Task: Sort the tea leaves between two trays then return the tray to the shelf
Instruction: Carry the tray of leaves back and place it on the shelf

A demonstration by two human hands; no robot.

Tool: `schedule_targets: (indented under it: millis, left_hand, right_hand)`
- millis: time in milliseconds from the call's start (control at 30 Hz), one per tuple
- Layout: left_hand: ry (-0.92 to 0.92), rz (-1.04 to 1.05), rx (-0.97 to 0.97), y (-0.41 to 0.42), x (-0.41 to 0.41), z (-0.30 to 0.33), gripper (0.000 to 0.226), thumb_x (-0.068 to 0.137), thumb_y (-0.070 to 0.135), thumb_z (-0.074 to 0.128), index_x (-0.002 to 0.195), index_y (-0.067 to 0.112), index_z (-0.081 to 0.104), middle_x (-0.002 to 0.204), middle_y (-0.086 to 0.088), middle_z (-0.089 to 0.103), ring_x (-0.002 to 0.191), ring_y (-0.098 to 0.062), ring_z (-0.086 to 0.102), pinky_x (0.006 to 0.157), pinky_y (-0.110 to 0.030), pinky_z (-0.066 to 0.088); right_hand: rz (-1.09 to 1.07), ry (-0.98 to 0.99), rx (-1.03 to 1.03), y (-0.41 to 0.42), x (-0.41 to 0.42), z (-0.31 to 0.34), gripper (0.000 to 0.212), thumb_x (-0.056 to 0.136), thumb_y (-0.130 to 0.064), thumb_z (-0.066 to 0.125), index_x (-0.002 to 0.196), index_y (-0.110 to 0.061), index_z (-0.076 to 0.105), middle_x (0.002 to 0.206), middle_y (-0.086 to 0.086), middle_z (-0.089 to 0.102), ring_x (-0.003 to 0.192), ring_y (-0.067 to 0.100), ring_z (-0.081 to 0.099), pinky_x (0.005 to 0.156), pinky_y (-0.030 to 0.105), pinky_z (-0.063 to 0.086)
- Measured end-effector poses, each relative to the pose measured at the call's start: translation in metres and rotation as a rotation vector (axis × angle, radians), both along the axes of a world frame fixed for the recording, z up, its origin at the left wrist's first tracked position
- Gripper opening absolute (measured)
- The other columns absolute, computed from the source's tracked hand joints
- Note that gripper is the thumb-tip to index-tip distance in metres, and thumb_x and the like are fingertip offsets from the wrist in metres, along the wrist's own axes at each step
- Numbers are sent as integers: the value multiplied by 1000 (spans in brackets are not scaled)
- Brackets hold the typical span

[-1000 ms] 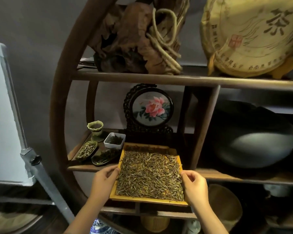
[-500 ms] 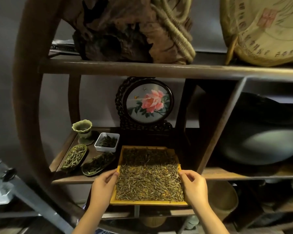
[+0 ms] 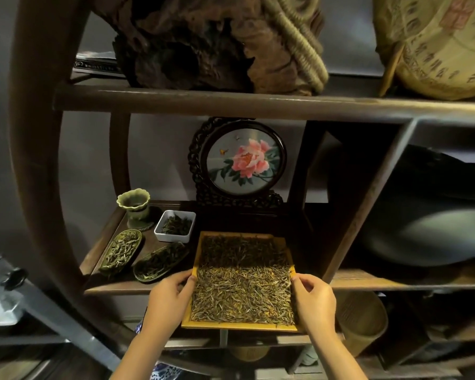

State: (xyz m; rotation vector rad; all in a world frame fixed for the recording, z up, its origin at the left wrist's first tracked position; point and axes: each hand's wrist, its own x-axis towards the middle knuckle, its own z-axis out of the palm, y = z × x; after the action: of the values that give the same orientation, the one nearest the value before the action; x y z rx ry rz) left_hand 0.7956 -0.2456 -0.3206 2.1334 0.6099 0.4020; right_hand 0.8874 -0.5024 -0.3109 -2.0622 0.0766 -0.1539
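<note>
A yellow tray (image 3: 239, 328) of tea leaves (image 3: 243, 294) is gripped at its side rims by the left hand (image 3: 168, 300) and right hand (image 3: 314, 301), fingers closed on it (far half resting on the shelf (image 3: 395, 281)). A white dish (image 3: 175, 226) sits at ten o'clock.

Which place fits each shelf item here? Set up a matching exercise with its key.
Items:
1. yellow tray
2. white dish
3. green cup
4. flower panel

Places:
A. standing behind the tray
B. held at both sides by the hands, half onto the shelf
C. far left, at the back
D. just left of the tray's far corner

Pairs: 1-B, 2-D, 3-C, 4-A
</note>
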Motion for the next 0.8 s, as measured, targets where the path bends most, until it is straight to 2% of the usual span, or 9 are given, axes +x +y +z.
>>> schedule_targets:
  millis: [133, 200, 267, 300, 400, 500, 567, 633, 800]
  left_hand:
    - [22, -56, 34, 1, -1, 13, 21, 98, 29, 49, 97, 35, 69, 71, 19, 65, 74, 2, 58, 63, -16, 43]
    - [34, -70, -28, 3, -7, 19, 20, 99, 32, 47, 91, 41, 64, 63, 13, 67, 67, -6, 65, 61, -25, 51]
    - [36, -62, -105, 6, -19, 25, 14, 97, 34, 50, 101, 37, 63, 61, 9, 68, 57, -9, 66, 61, -34, 57]
    - [41, -64, -79, 8, -26, 26, 16, 95, 37, 52, 108, 36, 62, 64, 9, 70, 56, -7, 65, 63, -34, 57]
    - [74, -93, 112, 12, -58, 28, 33, 84, 52, 59, 116, 43, 55, 72, 12, 71, 66, 4, 64, 63, -20, 51]
    - [120, -146, 206, 5, -85, 28, 42, 67, 65, 66, 103, 49, 52, 87, 22, 64, 79, 7, 61, 64, -17, 52]
    - [182, -163, 335, -1, -94, 25, 43, 61, 72, 63, 94, 48, 51, 84, 24, 58, 76, 5, 58, 63, -16, 49]
    - [224, -168, 374, -7, -97, 22, 39, 63, 73, 60, 88, 44, 51, 80, 21, 58, 73, 3, 57, 60, -16, 46]
    - [202, -184, 397, -16, -86, 19, 23, 79, 58, 64, 81, 38, 54, 71, 18, 58, 66, 1, 56, 52, -13, 41]
  right_hand:
    - [17, -18, 20, 2, 0, 0, 20, 94, -20, 55, 98, -13, 74, 81, -7, 69, 79, 6, 62, 65, 20, 45]
    - [59, -2, 37, -1, -3, 1, 23, 95, -24, 51, 104, -15, 70, 89, -7, 69, 86, 6, 61, 71, 21, 45]
    - [112, -1, 19, -8, -7, 3, 23, 95, -33, 49, 105, -22, 67, 98, -5, 68, 94, 7, 60, 76, 22, 45]
    - [139, -1, -3, -13, -11, 4, 26, 93, -40, 49, 106, -25, 66, 102, -6, 66, 95, 5, 59, 75, 19, 44]
    - [211, -24, -137, -34, -27, 3, 64, 75, -66, 49, 123, -24, 57, 105, -12, 56, 93, -2, 54, 71, 11, 39]
    - [329, -122, -376, -55, -45, -2, 86, 64, -76, 58, 132, -26, 45, 109, -17, 48, 99, -1, 51, 75, 13, 43]
    - [377, -138, -488, -62, -52, -4, 92, 58, -79, 62, 131, -26, 43, 109, -17, 46, 101, -1, 49, 80, 18, 47]
    - [386, -127, -551, -62, -56, -5, 84, 58, -75, 66, 124, -26, 47, 107, -16, 45, 98, 0, 48, 79, 17, 47]
    - [426, -160, -611, -56, -58, -4, 39, 75, -62, 62, 95, -29, 55, 87, -14, 47, 79, 2, 50, 64, 10, 39]
